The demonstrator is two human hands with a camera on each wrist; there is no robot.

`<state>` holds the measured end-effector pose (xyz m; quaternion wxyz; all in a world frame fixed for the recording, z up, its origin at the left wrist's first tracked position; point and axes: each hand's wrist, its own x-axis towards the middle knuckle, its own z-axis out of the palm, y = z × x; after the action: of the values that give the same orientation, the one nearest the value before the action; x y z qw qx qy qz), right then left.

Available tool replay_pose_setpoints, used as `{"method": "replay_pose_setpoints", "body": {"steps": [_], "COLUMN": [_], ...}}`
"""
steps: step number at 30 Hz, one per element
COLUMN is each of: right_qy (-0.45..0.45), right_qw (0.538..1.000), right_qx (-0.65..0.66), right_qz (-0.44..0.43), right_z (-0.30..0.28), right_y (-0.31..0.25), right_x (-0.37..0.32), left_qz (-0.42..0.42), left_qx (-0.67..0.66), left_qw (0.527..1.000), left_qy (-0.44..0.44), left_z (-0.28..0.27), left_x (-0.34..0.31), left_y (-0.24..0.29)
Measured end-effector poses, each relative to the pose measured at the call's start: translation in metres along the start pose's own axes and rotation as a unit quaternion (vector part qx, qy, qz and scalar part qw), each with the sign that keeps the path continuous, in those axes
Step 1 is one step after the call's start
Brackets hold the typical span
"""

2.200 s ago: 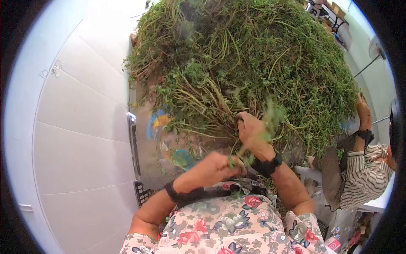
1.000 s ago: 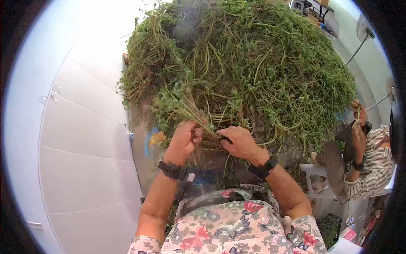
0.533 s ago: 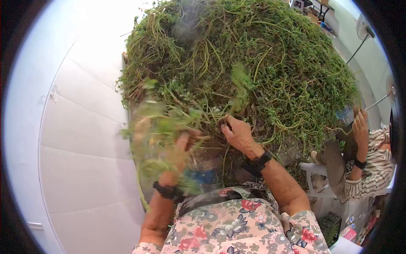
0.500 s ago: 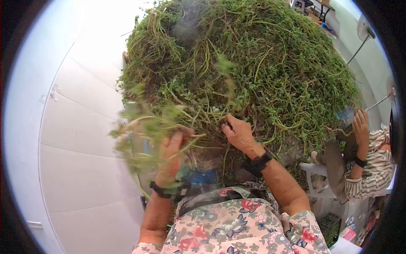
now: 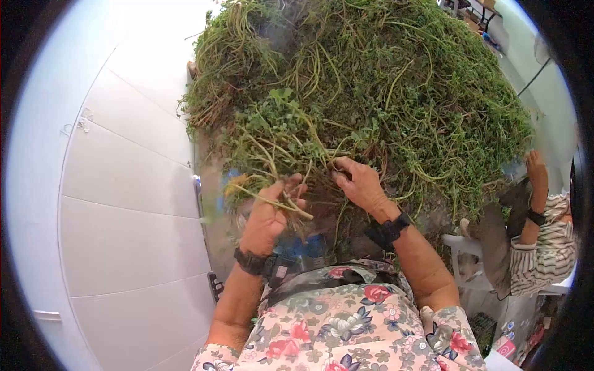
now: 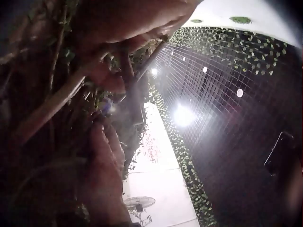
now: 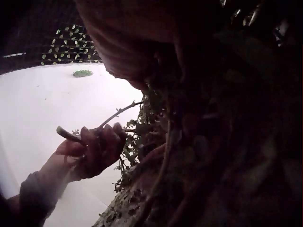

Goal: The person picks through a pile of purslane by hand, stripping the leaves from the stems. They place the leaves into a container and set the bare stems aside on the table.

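A big heap of leafy green plants with long stems [image 5: 433,105] fills the table in the head view. My left hand [image 5: 267,216] is at the heap's near left edge, palm turned up, and grips several cut plant stems [image 5: 296,208] whose bare ends stick out toward me. The right wrist view also shows this left hand [image 7: 97,149] with a thick stem end [image 7: 68,134] above its thumb. Just to the right, my right hand [image 5: 366,188] pinches plant stems at the heap's near edge with thumb and forefinger. Its fingertips are partly hidden among the stems.
At the right a person in a striped shirt [image 5: 544,247] sits by the heap, a hand [image 5: 537,176] raised at its edge. A white plastic chair [image 5: 461,247] stands near my right elbow. A pale wall [image 5: 130,204] runs along the left. Blue plastic [image 5: 306,246] lies in front of me.
My left hand has swung a bunch of plants out to the left, then come back toward the right hand with stems in it. The right hand has stayed near the heap's front edge.
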<state>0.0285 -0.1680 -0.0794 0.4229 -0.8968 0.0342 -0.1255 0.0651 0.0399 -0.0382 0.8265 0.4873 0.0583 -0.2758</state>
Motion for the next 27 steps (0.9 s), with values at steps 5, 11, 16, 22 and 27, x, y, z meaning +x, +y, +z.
{"method": "replay_pose_setpoints", "body": {"steps": [5, 11, 16, 22, 27], "right_qy": [-0.013, 0.019, -0.001, 0.015, 0.031], "right_qw": [1.000, 0.995, 0.990, 0.996, 0.991], "right_qx": [-0.006, -0.004, -0.023, -0.028, -0.020], "right_qz": [0.013, -0.099, -0.142, -0.084, -0.129], "right_z": [-0.001, 0.005, 0.002, 0.003, 0.006], "right_y": [-0.001, 0.013, 0.009, 0.006, 0.010], "right_x": [0.001, -0.003, -0.007, -0.007, -0.007], "left_qz": [-0.091, -0.049, -0.062, -0.050, -0.024], "left_qx": [-0.074, -0.247, -0.067, 0.048, 0.096], "left_qw": [0.992, 0.966, 0.988, 0.990, 0.985], "left_qy": [-0.047, -0.058, -0.126, -0.123, -0.141], "left_z": [-0.008, -0.001, 0.005, 0.029, 0.027], "left_x": [0.004, 0.014, 0.028, 0.023, 0.025], "left_y": [-0.001, 0.013, -0.009, -0.017, -0.015]}}
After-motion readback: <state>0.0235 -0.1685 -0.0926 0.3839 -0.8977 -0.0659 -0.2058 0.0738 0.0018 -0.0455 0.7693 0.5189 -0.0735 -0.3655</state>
